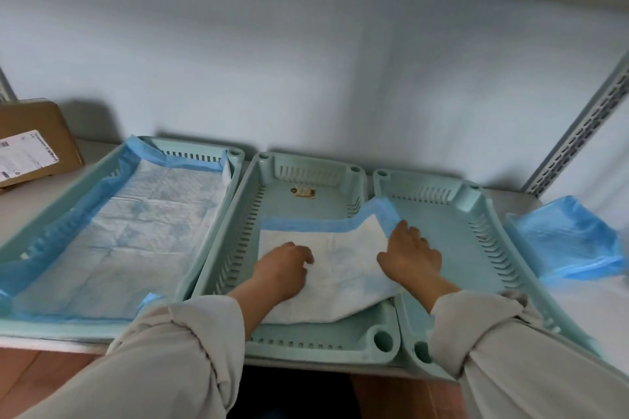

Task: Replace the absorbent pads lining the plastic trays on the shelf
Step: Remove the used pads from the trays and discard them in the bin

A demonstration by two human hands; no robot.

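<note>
While both hands work on the middle tray (308, 349), a folded absorbent pad (335, 269) lies partly opened in it, white side up w/ a blue border along its far edge. Pad covers approx the near-centre of the tray floor; far part of the floor is bare, w/ a small yellowish tag (303, 192) near the back wall. Pad's right edge rides up over the wall btwn the middle tray and the right tray (452, 241), blue corner lifted there.

Left hand (284, 269) rests on the pad's left part, fingers bent down onto the white surface; can't tell if it's pinching the sheet or just pressing. Right hand (412, 253) lies on the pad's right edge at the shared wall, fingers spread and fairly straight, pressing – not curled round anything.

Left tray (204, 214) is already lined: a pad (136, 235) spread flat across its floor, blue edges turned up against the walls. Right tray has no liner, floor bare.

All 3 trays sit side by side, touching, on a white shelf (41, 194). Crumpled blue plastic sheet (565, 241) lies just beside the right tray. Cardboard box (32, 143) w/ a white label stands at far left. Slotted metal upright (578, 133) at right. Pale sleeves (177, 350) cover both forearms.
</note>
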